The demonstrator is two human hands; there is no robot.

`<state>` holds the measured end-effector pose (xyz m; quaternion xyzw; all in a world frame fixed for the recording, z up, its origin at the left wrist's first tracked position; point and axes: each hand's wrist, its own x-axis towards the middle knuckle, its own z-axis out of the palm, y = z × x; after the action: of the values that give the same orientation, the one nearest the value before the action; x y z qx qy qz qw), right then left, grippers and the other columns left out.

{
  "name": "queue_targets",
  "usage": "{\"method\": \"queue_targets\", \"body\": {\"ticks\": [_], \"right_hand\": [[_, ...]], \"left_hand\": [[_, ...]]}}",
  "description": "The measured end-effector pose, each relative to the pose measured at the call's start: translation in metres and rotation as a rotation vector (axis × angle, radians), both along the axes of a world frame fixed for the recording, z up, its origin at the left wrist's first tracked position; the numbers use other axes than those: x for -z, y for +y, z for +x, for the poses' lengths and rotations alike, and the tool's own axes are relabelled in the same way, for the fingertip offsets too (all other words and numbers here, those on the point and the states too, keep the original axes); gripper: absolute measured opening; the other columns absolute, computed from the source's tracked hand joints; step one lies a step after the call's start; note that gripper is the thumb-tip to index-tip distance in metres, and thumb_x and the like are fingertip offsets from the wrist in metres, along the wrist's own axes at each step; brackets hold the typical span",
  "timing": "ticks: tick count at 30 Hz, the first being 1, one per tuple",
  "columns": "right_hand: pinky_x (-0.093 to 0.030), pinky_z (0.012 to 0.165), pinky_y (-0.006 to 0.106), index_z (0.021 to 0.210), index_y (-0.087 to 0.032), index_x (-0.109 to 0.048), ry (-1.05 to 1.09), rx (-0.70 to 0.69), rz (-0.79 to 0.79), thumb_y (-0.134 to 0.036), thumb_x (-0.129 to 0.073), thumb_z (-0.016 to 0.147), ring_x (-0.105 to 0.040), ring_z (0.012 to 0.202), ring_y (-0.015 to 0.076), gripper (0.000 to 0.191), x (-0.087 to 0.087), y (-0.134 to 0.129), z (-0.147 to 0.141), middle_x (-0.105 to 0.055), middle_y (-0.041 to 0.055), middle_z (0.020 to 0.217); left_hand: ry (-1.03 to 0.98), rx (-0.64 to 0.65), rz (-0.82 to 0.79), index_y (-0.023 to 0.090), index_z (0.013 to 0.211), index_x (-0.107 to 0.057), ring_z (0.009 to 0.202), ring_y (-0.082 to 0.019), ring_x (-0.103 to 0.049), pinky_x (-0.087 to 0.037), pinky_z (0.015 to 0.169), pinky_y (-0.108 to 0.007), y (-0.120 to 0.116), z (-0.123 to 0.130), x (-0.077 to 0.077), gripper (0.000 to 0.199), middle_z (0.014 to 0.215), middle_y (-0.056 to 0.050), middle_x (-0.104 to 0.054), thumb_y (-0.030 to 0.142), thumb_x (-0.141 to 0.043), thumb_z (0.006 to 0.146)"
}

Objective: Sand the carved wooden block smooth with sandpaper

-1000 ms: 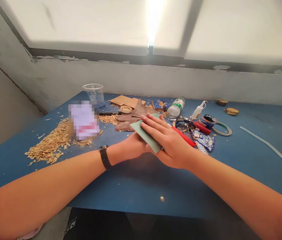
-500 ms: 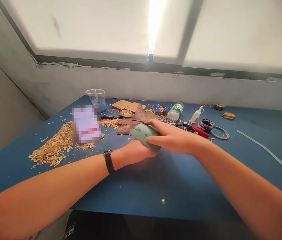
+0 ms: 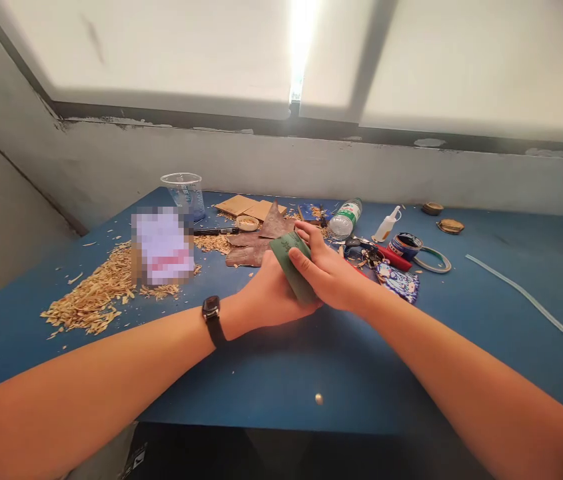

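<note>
A bent green sheet with dark printing, which looks like sandpaper (image 3: 292, 268), is between my hands above the table. My right hand (image 3: 334, 272) grips it, the thumb lying on the printed side and the fingers bent over the far edge. Below the sheet is my left hand (image 3: 266, 290), its fingers curled and mostly covered. Whatever the left hand holds is hidden under the sheet. Just beyond the hands lie brown, ragged flat pieces (image 3: 245, 257).
Wood shavings (image 3: 94, 293) are heaped at the left, by a blurred white object (image 3: 164, 247). Behind stand a plastic cup (image 3: 184, 197) and a lying bottle (image 3: 346, 219). A glue bottle (image 3: 386, 225), tape roll (image 3: 406, 245), patterned pouch (image 3: 398, 281) and clear strip (image 3: 516, 292) lie right.
The green sheet has tilted steeper and looks darker. My right hand has shifted left and turned over it, uncovering the patterned pouch. The whole view has moved slightly.
</note>
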<state>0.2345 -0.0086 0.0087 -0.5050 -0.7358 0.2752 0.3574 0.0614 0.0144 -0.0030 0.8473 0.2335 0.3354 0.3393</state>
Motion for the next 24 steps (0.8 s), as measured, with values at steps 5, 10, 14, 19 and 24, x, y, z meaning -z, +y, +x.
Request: {"method": "queue_targets", "body": {"ticks": [5, 10, 14, 19, 24], "right_hand": [[-0.048, 0.127, 0.053, 0.168, -0.032, -0.033, 0.393, -0.002, -0.017, -0.096, -0.042, 0.099, -0.059, 0.151, 0.0327, 0.095, 0.023, 0.017, 0.000, -0.056, 0.0130, 0.168], [-0.059, 0.114, 0.044, 0.147, -0.030, -0.054, 0.600, -0.038, -0.089, -0.093, -0.031, 0.103, -0.068, 0.139, 0.0287, 0.080, 0.017, 0.015, -0.007, -0.070, 0.0087, 0.151], [-0.056, 0.115, 0.041, 0.134, -0.026, -0.065, 0.655, -0.022, -0.142, -0.060, -0.062, 0.103, -0.068, 0.136, 0.0279, 0.046, 0.005, 0.009, -0.003, -0.075, 0.0065, 0.140], [-0.062, 0.105, 0.040, 0.136, -0.027, -0.065, 0.666, -0.002, -0.219, -0.051, -0.063, 0.099, -0.072, 0.133, 0.0280, 0.044, 0.006, 0.011, 0.000, -0.076, 0.0062, 0.140], [-0.068, 0.095, 0.045, 0.153, -0.031, -0.058, 0.717, -0.116, -0.358, -0.090, -0.041, 0.102, -0.078, 0.128, 0.0310, 0.080, 0.011, 0.006, -0.013, -0.078, 0.0083, 0.143]], "left_hand": [[-0.196, -0.077, -0.501, 0.020, 0.126, -0.072, 0.121, -0.040, -0.075, -0.063, 0.101, -0.054, 0.014, -0.015, -0.003, 0.079, 0.124, -0.014, -0.079, 0.033, -0.107, 0.056], [-0.291, -0.210, -0.637, 0.018, 0.138, -0.068, 0.119, -0.036, -0.075, -0.063, 0.095, -0.048, 0.014, -0.024, -0.008, 0.088, 0.130, -0.016, -0.078, 0.038, -0.108, 0.062], [-0.418, -0.156, -0.730, 0.017, 0.136, -0.072, 0.114, -0.033, -0.078, -0.063, 0.097, -0.045, 0.009, -0.022, -0.013, 0.076, 0.132, -0.016, -0.079, 0.045, -0.103, 0.072], [-0.515, -0.062, -0.848, 0.014, 0.127, -0.081, 0.118, -0.034, -0.077, -0.061, 0.100, -0.043, 0.007, -0.020, -0.014, 0.062, 0.130, -0.017, -0.082, 0.032, -0.102, 0.072], [-0.546, -0.139, -0.792, 0.015, 0.120, -0.079, 0.114, -0.034, -0.078, -0.060, 0.100, -0.048, -0.001, -0.014, -0.008, 0.061, 0.122, -0.015, -0.084, 0.037, -0.104, 0.069]]}}
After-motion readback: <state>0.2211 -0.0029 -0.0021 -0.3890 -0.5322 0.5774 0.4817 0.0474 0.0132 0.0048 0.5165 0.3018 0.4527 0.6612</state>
